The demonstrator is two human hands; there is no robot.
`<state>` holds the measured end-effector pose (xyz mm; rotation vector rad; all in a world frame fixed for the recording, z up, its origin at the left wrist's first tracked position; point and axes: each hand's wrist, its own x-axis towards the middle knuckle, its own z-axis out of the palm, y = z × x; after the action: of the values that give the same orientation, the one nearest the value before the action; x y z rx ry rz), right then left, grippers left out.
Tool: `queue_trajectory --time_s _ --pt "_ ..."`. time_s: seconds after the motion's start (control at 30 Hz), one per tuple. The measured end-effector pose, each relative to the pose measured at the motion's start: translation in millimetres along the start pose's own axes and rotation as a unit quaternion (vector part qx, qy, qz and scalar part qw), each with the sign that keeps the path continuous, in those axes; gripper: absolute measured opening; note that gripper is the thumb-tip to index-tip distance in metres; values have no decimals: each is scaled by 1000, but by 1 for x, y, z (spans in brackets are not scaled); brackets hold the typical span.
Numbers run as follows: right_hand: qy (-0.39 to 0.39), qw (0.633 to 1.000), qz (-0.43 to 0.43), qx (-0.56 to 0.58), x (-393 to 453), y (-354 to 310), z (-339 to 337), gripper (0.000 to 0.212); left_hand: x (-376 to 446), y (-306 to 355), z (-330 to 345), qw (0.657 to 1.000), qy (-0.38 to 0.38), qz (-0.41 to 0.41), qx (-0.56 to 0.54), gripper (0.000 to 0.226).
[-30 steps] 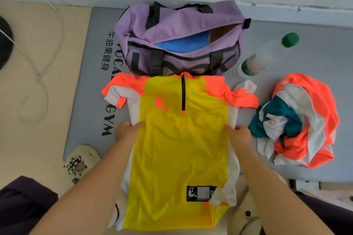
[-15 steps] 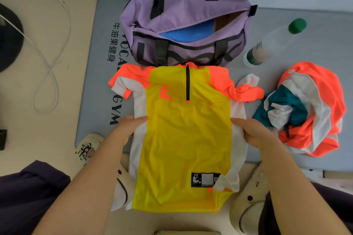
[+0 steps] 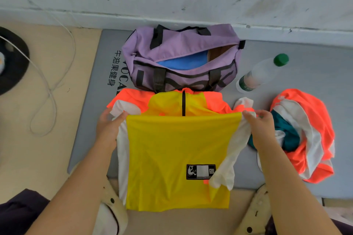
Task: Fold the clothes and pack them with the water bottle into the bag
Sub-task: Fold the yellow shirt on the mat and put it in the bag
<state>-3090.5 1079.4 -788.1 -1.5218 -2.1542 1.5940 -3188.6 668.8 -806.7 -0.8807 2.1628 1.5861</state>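
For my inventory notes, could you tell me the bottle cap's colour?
Green, on the water bottle's cap; head view.

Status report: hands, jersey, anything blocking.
Both hands, left and right, pinching yellow jersey mid-fold. Purple bag open. Bottle, crumpled jersey unpacked. Nothing blocking.

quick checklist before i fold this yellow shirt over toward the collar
1. Left hand pinching the yellow shirt at its side: ok.
2. Right hand pinching the opposite side: ok.
3. Fold edge straight between the hands: ok.
4. Sleeves tucked flat: not ok, the right one is bunched.
5. Purple bag unzipped: ok.
6. Room left in the bag: cannot tell.
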Motion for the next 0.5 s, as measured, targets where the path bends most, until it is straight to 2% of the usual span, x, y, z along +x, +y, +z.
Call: queue_trajectory --time_s 0.03,0.1,0.17,0.23,0.37,0.43,0.5 --pt "3 1000 -14 3 2 -1 0 47 -5 6 4 1000 5 24 1 52" --pt "-42 998 -47 -22 6 -3 0 52 0 12 8 999 -26 37 -5 45" --pt "-105 992 -51 -46 10 -5 0 39 2 15 6 996 -79 38 25 29" --pt "-132 989 -49 -54 14 -5 1 27 7 20 5 993 -100 38 57 24" --pt "-98 974 -87 -185 26 -7 3 19 18 20 4 967 -89 98 217 24" --pt "-64 962 -117 -238 28 -10 5 20 21 18 1 943 -39 134 301 26" --pt "-44 958 -161 -233 26 -14 6 20 19 17 0 931 3 159 330 26"
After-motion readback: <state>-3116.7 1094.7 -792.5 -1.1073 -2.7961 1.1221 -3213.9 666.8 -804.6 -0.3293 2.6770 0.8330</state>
